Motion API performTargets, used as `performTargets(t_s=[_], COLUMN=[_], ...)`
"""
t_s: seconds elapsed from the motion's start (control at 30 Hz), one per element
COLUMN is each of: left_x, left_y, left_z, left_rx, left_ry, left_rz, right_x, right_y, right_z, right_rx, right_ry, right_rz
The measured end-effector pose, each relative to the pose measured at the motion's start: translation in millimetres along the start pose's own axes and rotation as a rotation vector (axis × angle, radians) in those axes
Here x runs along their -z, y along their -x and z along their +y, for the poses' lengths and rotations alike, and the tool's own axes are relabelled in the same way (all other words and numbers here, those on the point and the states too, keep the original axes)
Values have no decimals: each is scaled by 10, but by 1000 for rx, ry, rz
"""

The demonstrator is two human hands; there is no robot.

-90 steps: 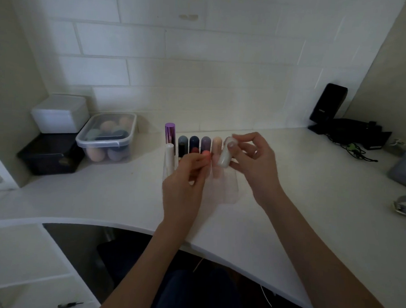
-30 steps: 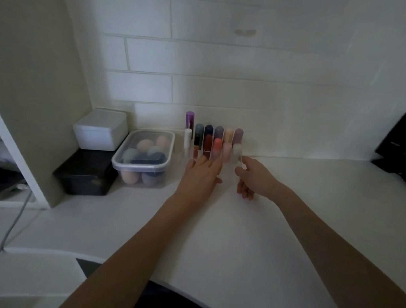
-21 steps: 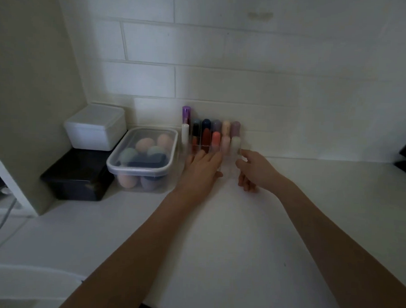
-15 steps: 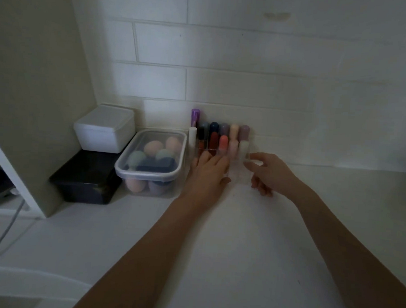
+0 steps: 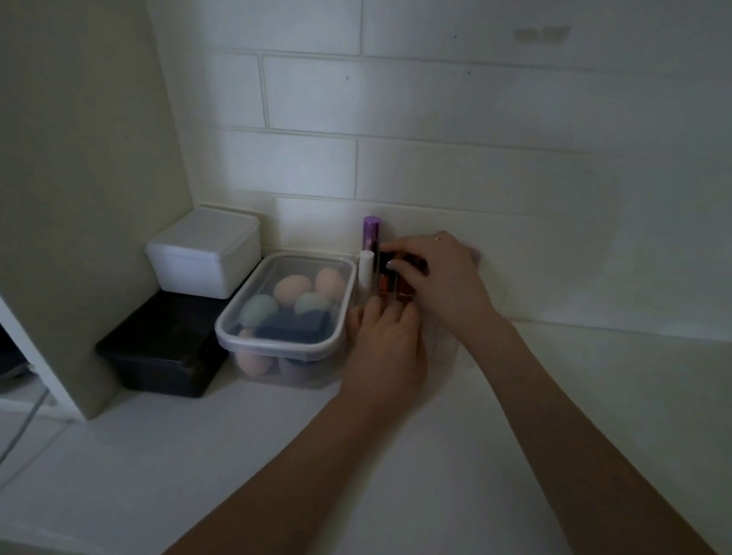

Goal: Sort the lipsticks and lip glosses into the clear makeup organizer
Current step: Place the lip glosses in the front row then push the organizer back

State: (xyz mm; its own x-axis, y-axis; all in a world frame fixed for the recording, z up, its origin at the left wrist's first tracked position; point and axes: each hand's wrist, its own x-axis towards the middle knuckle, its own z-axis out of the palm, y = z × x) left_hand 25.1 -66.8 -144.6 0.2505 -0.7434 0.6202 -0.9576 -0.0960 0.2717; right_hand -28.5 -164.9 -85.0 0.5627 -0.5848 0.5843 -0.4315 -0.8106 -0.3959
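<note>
Mid-frame: right hand (image 5: 444, 280) fingers pinch a dark tube cap; left hand (image 5: 384, 345) flat against clear organizer (image 5: 445, 335), gripping nothing. Tubes light, slick: grip caps.

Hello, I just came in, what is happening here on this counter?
A person is arranging lipsticks and lip glosses in a clear makeup organizer that stands against the tiled wall. The left hand rests at the organizer's front, and the right hand reaches over the tubes, its fingertips on a dark-capped one. A purple tube and a white tube stand upright at the left end. Beside it sits a lidded tub of makeup sponges.
</note>
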Motion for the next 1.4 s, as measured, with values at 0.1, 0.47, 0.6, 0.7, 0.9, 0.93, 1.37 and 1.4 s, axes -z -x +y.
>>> performTargets(t_s=[0.1, 0.47, 0.6, 0.7, 0.9, 0.93, 1.37, 1.4], left_x=[-16, -15, 3, 23, 48, 47, 40, 42], left_y=[28, 113, 90, 84, 78, 77, 77, 75], left_z=[80, 230, 201, 200, 201, 197, 192, 193], left_rx=[-65, -228, -191, -133, -96, -98, -110, -107], left_ry=[-34, 65, 69, 88, 54, 57, 91, 90], left_rz=[-22, -100, -58, -42, -72, -72, -56, -53], right_x=[-6, 116, 157, 162, 118, 114, 75, 74], right_y=[-60, -90, -80, -52, -55, -46, -82, -82], right_z=[31, 22, 0, -29, -29, -32, -19, -17], right_rx=[22, 71, 51, 9, -33, -45, -18, -16], right_ry=[-56, -99, -99, -86, -126, -128, -79, -86], right_rz=[-5, -64, -85, -87, 10, 1, -25, -29])
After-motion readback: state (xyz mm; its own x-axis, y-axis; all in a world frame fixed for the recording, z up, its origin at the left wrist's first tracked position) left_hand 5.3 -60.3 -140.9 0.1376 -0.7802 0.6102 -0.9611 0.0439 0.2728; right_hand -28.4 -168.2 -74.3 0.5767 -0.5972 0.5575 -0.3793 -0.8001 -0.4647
